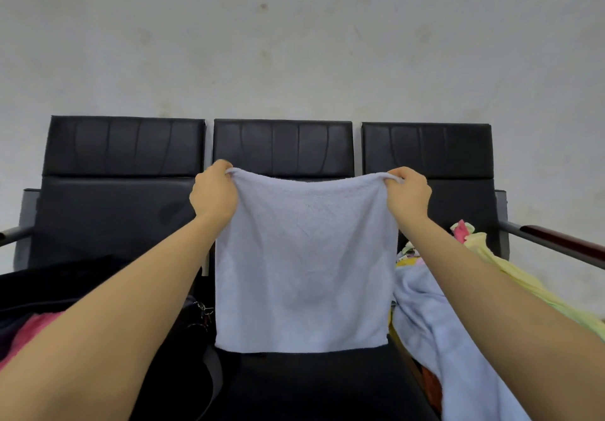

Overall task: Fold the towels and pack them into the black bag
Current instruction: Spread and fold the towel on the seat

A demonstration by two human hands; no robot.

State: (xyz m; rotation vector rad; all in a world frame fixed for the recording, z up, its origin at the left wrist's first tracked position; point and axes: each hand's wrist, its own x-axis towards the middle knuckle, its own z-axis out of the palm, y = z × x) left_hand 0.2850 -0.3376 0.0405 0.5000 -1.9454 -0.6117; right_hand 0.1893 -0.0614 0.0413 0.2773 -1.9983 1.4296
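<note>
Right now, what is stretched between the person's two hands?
In the head view, a pale blue towel hangs between the left hand and right hand, each pinching a top corner.

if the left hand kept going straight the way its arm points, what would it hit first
Most likely the backrest of the middle seat: the left hand pinches a top corner of the towel and points forward and up toward it. Nothing shows between them, though depth is hard to judge from one view.

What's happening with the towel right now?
Left hand, right hand: each pinching a top corner. Pale blue towel hanging flat, unfolded. Nothing in the way.
</note>
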